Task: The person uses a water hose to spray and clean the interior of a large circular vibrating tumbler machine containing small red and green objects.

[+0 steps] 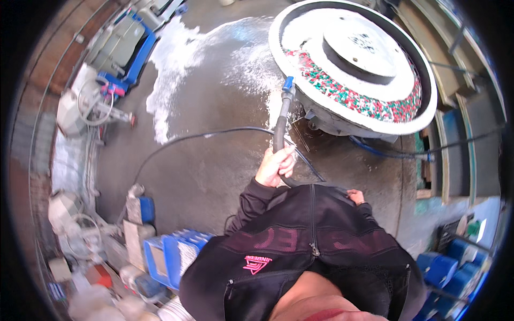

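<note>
My left hand (276, 165) is wrapped round a thick dark hose (279, 131), held up in front of my body. At the hose's far end is a grey fitting with a blue valve handle (288, 84), beside the near left rim of a big round white tub machine (342, 120). Small red, green and white pieces (350, 99) lie in the tub's ring-shaped channel, round a raised white centre (367, 43). From my left hand the hose bends across the front of my dark jacket toward my right hand (355, 197). Its fingers are curled at the hose, partly hidden by the jacket.
White foam (171, 69) spreads over the wet concrete floor. A thin black hose (214, 131) loops across it. Blue crates (179, 251) and grey machines (75, 112) stand at the left. Shelving (455, 128) lines the right, with blue containers (436, 267) at the lower right.
</note>
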`<state>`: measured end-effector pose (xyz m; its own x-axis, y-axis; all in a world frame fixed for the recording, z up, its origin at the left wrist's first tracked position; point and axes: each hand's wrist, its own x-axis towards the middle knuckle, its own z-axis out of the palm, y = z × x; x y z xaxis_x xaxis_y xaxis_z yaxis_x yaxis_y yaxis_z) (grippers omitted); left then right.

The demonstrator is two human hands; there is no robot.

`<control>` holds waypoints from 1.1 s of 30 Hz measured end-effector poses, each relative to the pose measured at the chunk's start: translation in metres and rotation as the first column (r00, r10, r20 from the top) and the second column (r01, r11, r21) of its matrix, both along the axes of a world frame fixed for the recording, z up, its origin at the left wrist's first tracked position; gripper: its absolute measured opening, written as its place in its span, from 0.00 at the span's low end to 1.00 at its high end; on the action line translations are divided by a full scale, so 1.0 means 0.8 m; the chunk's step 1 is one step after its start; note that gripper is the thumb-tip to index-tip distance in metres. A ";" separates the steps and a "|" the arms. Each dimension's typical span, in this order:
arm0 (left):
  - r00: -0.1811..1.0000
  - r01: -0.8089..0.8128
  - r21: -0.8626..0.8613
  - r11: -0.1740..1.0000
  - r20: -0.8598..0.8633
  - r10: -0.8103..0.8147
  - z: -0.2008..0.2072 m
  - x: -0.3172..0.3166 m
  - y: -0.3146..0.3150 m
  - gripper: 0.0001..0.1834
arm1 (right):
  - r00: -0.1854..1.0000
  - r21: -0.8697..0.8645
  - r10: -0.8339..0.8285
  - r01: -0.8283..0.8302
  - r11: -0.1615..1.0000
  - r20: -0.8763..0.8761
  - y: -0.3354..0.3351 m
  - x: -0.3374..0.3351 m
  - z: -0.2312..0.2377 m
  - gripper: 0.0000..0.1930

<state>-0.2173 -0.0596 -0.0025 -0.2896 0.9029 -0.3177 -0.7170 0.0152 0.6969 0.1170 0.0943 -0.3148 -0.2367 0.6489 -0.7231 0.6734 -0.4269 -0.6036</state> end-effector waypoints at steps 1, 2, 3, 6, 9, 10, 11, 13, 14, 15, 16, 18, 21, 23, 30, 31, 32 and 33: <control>0.999 0.040 0.016 0.999 -0.008 -0.040 0.002 -0.002 0.002 0.06 | 0.999 0.066 0.037 -0.037 0.997 0.011 -0.002 0.009 -0.013 0.10; 0.995 0.095 -0.004 0.995 -0.021 -0.095 0.006 -0.005 0.001 0.06 | 0.997 0.126 0.069 -0.072 0.989 0.027 -0.010 0.022 -0.028 0.08; 0.993 0.108 0.016 0.994 -0.052 -0.107 0.004 -0.006 0.002 0.07 | 0.998 0.147 0.068 -0.070 0.987 0.018 -0.015 0.036 -0.039 0.07; 0.997 0.071 0.040 0.997 -0.045 -0.069 -0.012 -0.008 0.012 0.07 | 0.976 0.162 0.044 -0.080 0.984 0.213 -0.021 0.045 -0.023 0.07; 1.000 -0.003 -0.001 1.000 -0.002 0.003 -0.015 -0.013 0.026 0.05 | 0.985 0.018 -0.112 0.111 0.994 0.132 -0.016 0.049 0.000 0.07; 1.000 -0.004 -0.002 1.000 0.007 0.004 -0.017 -0.011 0.026 0.05 | 0.984 0.017 -0.111 0.110 0.994 0.141 -0.022 0.054 -0.007 0.07; 1.000 0.010 0.002 1.000 0.027 -0.010 -0.018 -0.008 0.030 0.05 | 0.977 0.025 -0.187 0.185 0.982 0.100 -0.025 0.058 -0.014 0.08; 0.998 0.038 0.015 0.999 0.041 -0.038 -0.026 -0.008 0.031 0.06 | 0.978 0.042 -0.188 0.185 0.982 0.087 -0.024 0.044 0.001 0.10; 0.999 0.022 0.016 1.000 0.044 -0.023 -0.024 -0.006 0.033 0.06 | 0.981 0.043 -0.173 0.169 0.985 0.089 -0.023 0.048 -0.005 0.10; 0.996 0.088 -0.007 0.996 0.030 -0.088 -0.020 -0.003 0.042 0.07 | 0.990 0.068 -0.139 0.136 0.988 0.039 -0.024 0.063 -0.034 0.11; 0.989 0.149 -0.031 0.988 0.015 -0.149 -0.015 0.000 0.050 0.09 | 0.995 0.095 -0.099 0.100 0.990 -0.013 -0.025 0.074 -0.060 0.12; 0.988 0.151 -0.031 0.988 0.011 -0.151 -0.022 0.005 0.059 0.10 | 0.999 0.098 -0.032 0.031 0.995 0.010 -0.021 0.078 -0.076 0.13; 0.991 0.137 -0.058 0.989 0.007 -0.137 -0.023 0.012 0.057 0.11 | 1.000 0.116 0.000 0.002 0.993 -0.018 -0.005 0.073 -0.078 0.13; 0.999 0.054 -0.056 0.997 0.010 -0.053 -0.030 0.014 0.050 0.11 | 0.999 -0.006 -0.038 0.038 0.999 0.003 0.012 0.061 -0.047 0.12; 0.988 -0.122 -0.006 0.993 0.098 0.122 -0.055 0.042 0.032 0.11 | 0.975 0.035 0.220 -0.220 0.975 -0.007 0.079 0.121 -0.060 0.09; 0.994 -0.084 -0.022 0.996 0.063 0.085 -0.050 0.048 0.032 0.11 | 0.966 0.041 0.257 -0.257 0.966 0.011 0.095 0.126 -0.063 0.09; 0.999 -0.035 -0.046 0.998 0.022 0.036 -0.048 0.052 0.033 0.12 | 0.957 0.049 0.288 -0.289 0.956 0.027 0.109 0.126 -0.064 0.09; 0.999 -0.047 -0.012 0.999 0.026 0.047 -0.053 0.056 0.030 0.12 | 0.947 0.056 0.320 -0.321 0.945 0.030 0.120 0.123 -0.068 0.09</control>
<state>-0.1729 -0.0358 -0.0449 -0.3230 0.8847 -0.3360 -0.7354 -0.0112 0.6775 0.2152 0.1906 -0.3692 -0.4253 0.5830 -0.6923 0.7809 -0.1504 -0.6063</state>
